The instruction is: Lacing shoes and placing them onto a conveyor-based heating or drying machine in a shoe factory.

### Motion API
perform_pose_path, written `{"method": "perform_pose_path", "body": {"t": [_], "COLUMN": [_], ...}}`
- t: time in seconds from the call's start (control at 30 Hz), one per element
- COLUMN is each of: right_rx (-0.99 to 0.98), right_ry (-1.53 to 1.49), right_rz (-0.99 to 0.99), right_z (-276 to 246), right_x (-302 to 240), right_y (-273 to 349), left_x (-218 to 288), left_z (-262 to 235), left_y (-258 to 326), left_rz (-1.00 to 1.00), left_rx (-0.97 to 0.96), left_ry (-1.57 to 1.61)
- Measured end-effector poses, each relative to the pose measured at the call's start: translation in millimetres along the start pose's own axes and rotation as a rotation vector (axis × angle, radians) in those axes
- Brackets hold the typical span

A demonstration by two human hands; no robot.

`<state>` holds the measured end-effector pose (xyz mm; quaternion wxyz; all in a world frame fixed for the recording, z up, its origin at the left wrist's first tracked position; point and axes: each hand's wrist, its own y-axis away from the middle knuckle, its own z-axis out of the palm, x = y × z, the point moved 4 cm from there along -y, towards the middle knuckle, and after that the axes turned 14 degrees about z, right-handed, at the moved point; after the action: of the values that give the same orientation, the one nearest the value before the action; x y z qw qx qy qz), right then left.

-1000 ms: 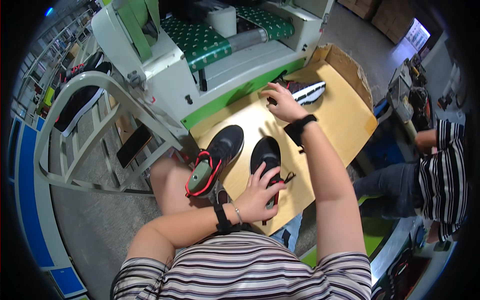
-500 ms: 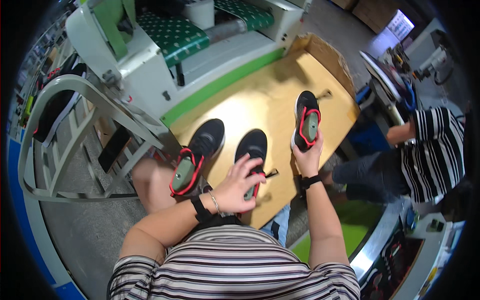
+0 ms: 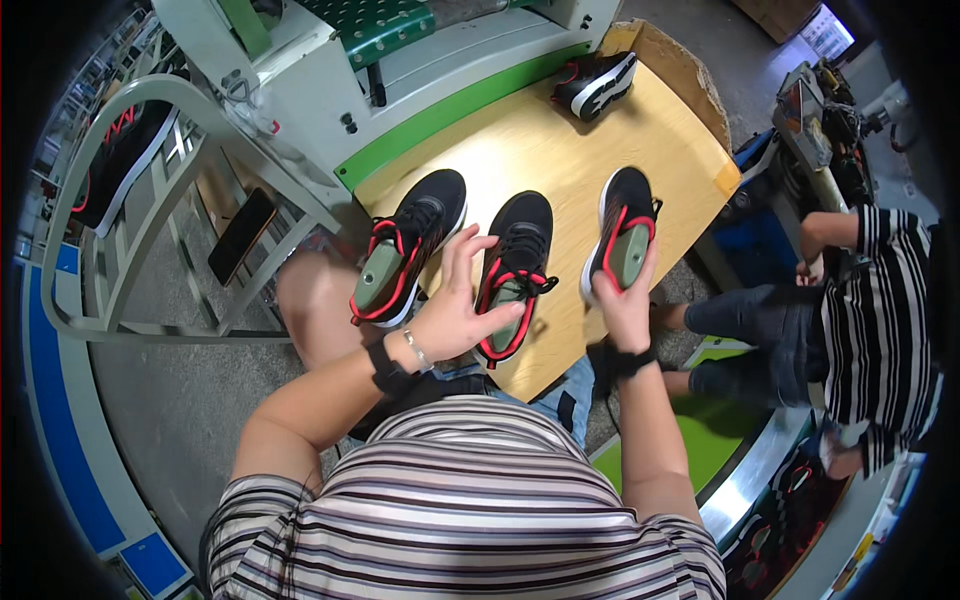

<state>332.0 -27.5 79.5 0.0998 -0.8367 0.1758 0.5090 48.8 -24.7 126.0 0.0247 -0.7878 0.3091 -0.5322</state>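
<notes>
Three shoes lined up on table (image 3: 560,160): left hand (image 3: 455,310) open, resting on middle shoe (image 3: 515,270); right hand (image 3: 625,300) grips right shoe (image 3: 622,230) (fourth shoe (image 3: 597,85) lies untouched behind).

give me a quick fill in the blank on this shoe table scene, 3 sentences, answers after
1. The left hand rests on the ____ of the three near shoes, the middle shoe.
2. The right hand grips the right shoe at its ____ end.
3. A fourth shoe lies on its ____ at the far edge of the wooden table.

Missing words: middle; heel; side
</notes>
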Motion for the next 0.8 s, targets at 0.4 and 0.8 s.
{"method": "perform_pose_path", "body": {"t": [0.4, 0.8], "right_rx": [-0.17, -0.382], "right_ry": [-0.229, -0.371], "right_rz": [0.139, 0.365], "right_z": [-33, -54], "right_x": [37, -48], "right_y": [-2, 17], "left_x": [12, -8], "left_z": [0, -26], "left_y": [-4, 29], "left_rz": [0.063, -0.104], "left_rx": [-0.055, 0.062], "left_ry": [-0.068, -0.092]}}
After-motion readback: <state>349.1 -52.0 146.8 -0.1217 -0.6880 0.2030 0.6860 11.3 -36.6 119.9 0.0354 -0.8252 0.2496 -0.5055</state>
